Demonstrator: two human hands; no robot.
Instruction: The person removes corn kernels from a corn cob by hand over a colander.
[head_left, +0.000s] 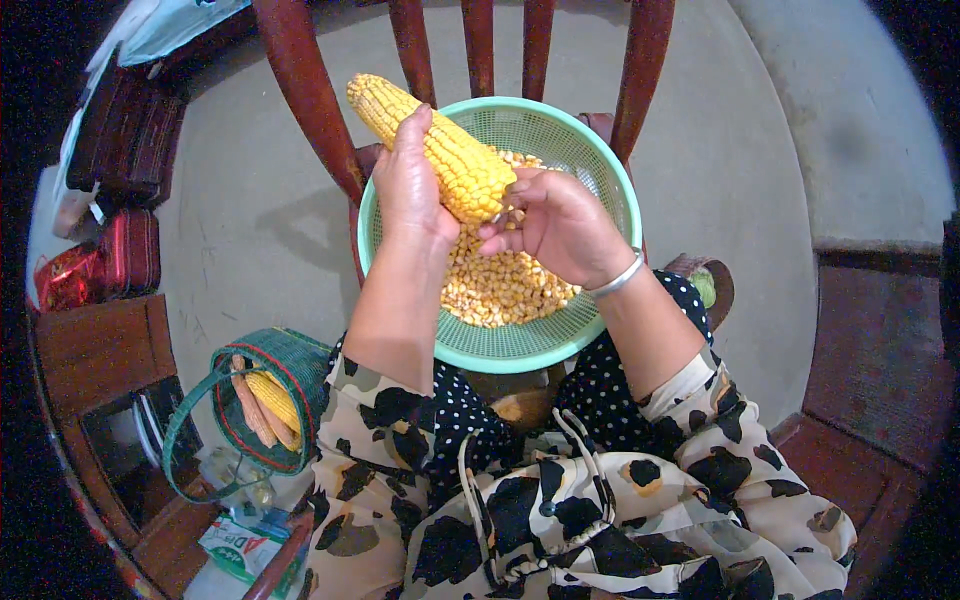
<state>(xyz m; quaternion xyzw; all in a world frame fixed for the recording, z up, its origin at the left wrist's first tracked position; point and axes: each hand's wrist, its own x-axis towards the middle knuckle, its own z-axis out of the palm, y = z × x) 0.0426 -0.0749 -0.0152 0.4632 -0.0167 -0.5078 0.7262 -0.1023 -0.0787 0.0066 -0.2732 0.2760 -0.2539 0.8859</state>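
Note:
My left hand (415, 184) is closed round an ear of yellow corn (457, 161), its thumb along the upper side. The ear points to the upper left, over a round green plastic sieve basket (517, 360). At the ear's lower right end is my right hand (559, 225), its thumb and fingers bent at the end kernels; whether it grips any kernel cannot be told. A silver bangle circles the right wrist. Loose corn kernels (502, 289) lie in the sieve basket, below both hands.
The sieve basket stands on a dark red wooden chair (300, 82). At lower left, a green woven basket (225, 405) holds yellow corn and bare cobs (255, 409). Wooden furniture (105, 337) and a red case (131, 251) stand at far left. A slipper (718, 289) shows right of the knees.

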